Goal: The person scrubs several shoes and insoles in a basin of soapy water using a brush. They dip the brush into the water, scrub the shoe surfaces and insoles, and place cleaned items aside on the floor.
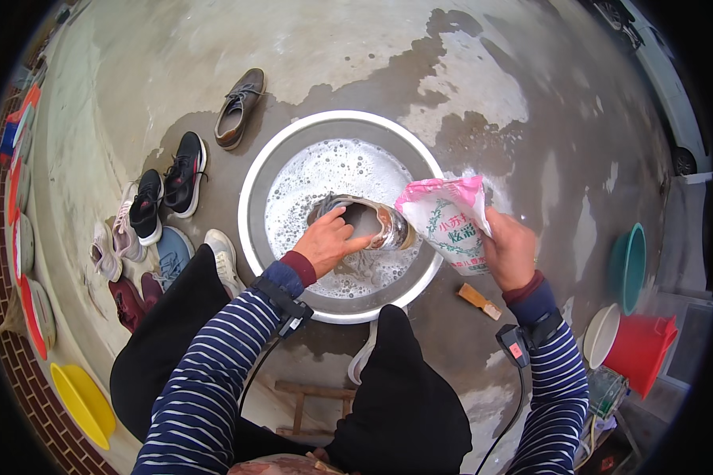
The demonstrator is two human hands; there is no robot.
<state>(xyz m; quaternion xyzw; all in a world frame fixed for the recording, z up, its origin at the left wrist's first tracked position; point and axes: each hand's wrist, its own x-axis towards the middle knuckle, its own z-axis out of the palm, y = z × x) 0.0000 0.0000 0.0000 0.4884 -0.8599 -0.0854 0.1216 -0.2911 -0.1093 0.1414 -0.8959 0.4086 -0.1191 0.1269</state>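
My left hand [329,240] grips a wet shoe [364,222] by its opening, holding it over the soapy water in a large metal basin [255,182]. My right hand [509,252] holds a white and pink plastic bag of powder [445,220], tilted toward the shoe's toe end. The bag's mouth points left, just above the basin's right rim. Both forearms wear striped sleeves with black wrist straps.
Several shoes lie on the wet concrete left of the basin, with a brown one [239,108] at the back. A wooden brush [479,301] lies right of the basin. A red bucket [642,348], teal basin [630,267] and white bowl [600,332] stand at the right. A yellow basin [81,402] sits lower left.
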